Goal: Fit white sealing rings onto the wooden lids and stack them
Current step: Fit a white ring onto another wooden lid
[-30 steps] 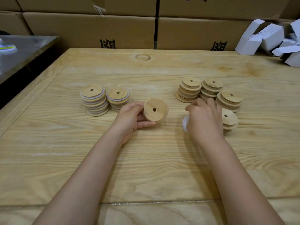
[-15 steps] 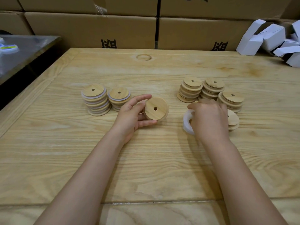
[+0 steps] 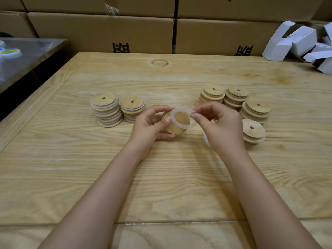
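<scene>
Across the top of the frame we see a wall of cardboard boxes (image 3: 100,33), and below it the pale wooden desk (image 3: 161,177) fills the rest. Left of centre stand two stacks of ringed lids (image 3: 106,109), white showing at their rims. Right of centre stand four stacks of bare lids (image 3: 256,112).

In the middle our left hand (image 3: 149,126) curls round a single wooden lid (image 3: 177,123), held on edge just above the desk. Our right hand (image 3: 221,128) pinches a white sealing ring (image 3: 181,110) between thumb and forefinger and holds it against the lid's face. The ring looks not yet seated. A white patch (image 3: 205,140) peeks from under the right hand, perhaps spare rings; we cannot tell.

We judge the soft ring could catch on one side and spring off the other, because it is pinched at one point only. It could also twist while being stretched. The right hand sits near the lowest bare stack, so a careless sideways move could topple it.
</scene>
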